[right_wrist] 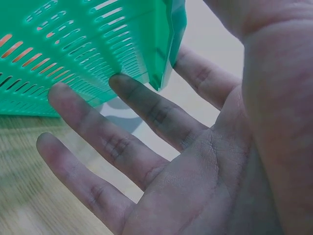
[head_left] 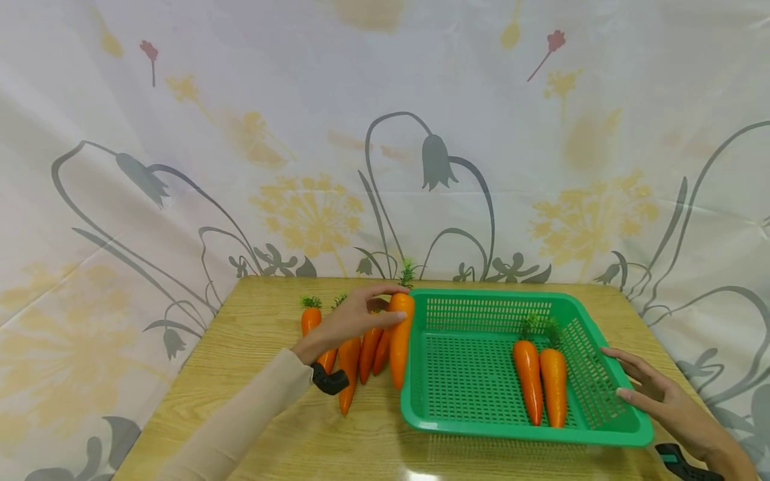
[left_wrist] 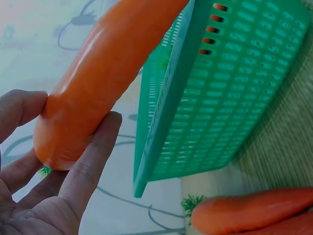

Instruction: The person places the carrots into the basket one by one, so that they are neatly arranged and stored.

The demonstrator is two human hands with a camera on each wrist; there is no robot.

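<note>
An orange carrot [head_left: 400, 344] with a green leafy top hangs at the left rim of the green basket [head_left: 517, 434]. My left hand [head_left: 363, 314] pinches its thick end between thumb and fingers, as the left wrist view also shows; the narrow end points down. Two more carrots [head_left: 528, 381] lie side by side in the basket's right half. At the basket's right side is my right hand [head_left: 668, 394], its thumb and fingertips at the rim. In the right wrist view several fingers [right_wrist: 112, 142] are spread and fairly straight beside the slotted outer wall.
Several carrots [head_left: 349, 364] lie on the wooden table [head_left: 240, 401] left of the basket, partly hidden by the left hand and forearm. Behind the table hangs a flower-patterned cloth [head_left: 457, 220]. Each wrist wears a black band [head_left: 329, 379].
</note>
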